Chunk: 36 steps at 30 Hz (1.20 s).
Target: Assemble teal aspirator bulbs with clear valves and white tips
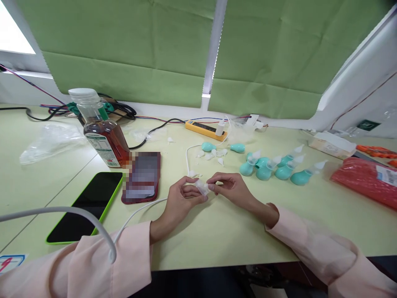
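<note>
Your left hand (181, 198) and right hand (233, 187) pinch a small translucent plastic piece (202, 188) between fingertips over the pale-green table (229, 240), turquoise squeeze bulbs (263, 173) (several with translucent nozzles (319, 166)) beyond your right wrist

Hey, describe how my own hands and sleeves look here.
Your left hand and right hand are bare, with no gloves, rings or watch visible. The left sleeve and right sleeve are long, loose and pale pink. A whitish cable crosses the left sleeve.
</note>
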Each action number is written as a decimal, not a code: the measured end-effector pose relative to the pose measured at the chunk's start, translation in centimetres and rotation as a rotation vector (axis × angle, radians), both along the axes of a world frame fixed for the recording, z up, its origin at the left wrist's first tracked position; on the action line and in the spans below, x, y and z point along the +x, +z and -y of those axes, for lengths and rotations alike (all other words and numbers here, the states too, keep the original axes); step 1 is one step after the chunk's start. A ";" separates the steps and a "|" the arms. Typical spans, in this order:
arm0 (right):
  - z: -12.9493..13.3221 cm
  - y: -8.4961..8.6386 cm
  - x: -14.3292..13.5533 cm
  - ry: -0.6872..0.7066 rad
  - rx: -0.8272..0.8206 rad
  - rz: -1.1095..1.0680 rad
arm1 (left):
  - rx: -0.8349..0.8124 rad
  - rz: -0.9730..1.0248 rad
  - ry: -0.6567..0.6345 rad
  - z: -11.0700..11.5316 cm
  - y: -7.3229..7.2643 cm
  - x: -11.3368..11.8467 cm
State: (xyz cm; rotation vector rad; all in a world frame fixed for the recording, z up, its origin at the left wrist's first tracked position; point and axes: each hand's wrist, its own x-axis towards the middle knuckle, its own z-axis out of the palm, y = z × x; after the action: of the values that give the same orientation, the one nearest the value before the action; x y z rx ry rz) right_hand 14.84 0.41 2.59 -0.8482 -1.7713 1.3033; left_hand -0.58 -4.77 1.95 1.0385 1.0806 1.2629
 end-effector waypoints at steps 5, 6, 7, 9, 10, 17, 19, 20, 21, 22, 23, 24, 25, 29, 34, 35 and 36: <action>-0.1 -0.1 0.0 -0.020 0.013 -0.012 | 0.013 0.007 -0.005 0.0 0.0 0.0; 0.0 -0.1 0.0 -0.022 0.027 -0.007 | 0.014 0.010 -0.005 0.0 0.0 0.0; 0.0 -0.2 0.0 -0.027 0.048 0.001 | 0.015 0.010 -0.003 0.0 0.0 0.0; 0.2 -0.3 0.0 -0.045 0.108 0.022 | 0.012 0.005 0.004 0.1 -0.1 0.0; 0.3 -0.4 0.0 -0.056 0.150 0.036 | 0.011 0.004 0.009 0.1 -0.1 0.0; 1.2 -0.7 -0.3 -0.110 0.554 0.103 | 0.038 -0.003 0.025 0.1 0.0 0.1; 1.5 -0.8 -0.4 -0.086 0.462 0.090 | 0.054 0.015 0.030 0.2 -0.1 0.1; 1.7 -0.8 -0.5 -0.073 0.413 0.077 | 0.065 0.025 0.032 0.2 -0.2 0.1; 1.8 -0.9 -0.5 -0.065 0.391 0.061 | 0.075 0.033 0.034 0.3 -0.2 0.1; 1.9 -1.1 -0.6 -0.062 0.405 0.046 | 0.084 0.036 0.037 0.3 -0.3 0.1; 2.0 -1.2 -0.6 -0.063 0.454 0.036 | 0.091 0.034 0.040 0.4 -0.4 0.1; 2.1 -1.3 -0.6 -0.069 0.524 0.030 | 0.095 0.032 0.042 0.4 -0.5 0.1; 2.2 -1.3 -0.6 -0.075 0.592 0.025 | 0.099 0.031 0.046 0.5 -0.6 0.1; 2.3 -1.2 -0.6 -0.062 0.523 -0.020 | 0.101 0.031 0.043 0.5 -0.5 0.2; 1.5 -0.5 -0.5 0.044 -0.146 -0.204 | 0.106 0.094 -0.033 0.5 -0.2 0.2; 1.4 -0.4 -0.6 0.066 -0.258 -0.242 | 0.104 0.107 -0.052 0.6 -0.2 0.2; 1.2 -0.4 -0.6 0.086 -0.354 -0.274 | 0.104 0.118 -0.068 0.7 -0.2 0.2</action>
State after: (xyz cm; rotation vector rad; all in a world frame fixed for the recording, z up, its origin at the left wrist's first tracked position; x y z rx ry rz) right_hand 14.28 -0.78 2.18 -0.7427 -1.3977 1.7339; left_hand -0.38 -5.43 1.75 1.0567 0.8904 1.3194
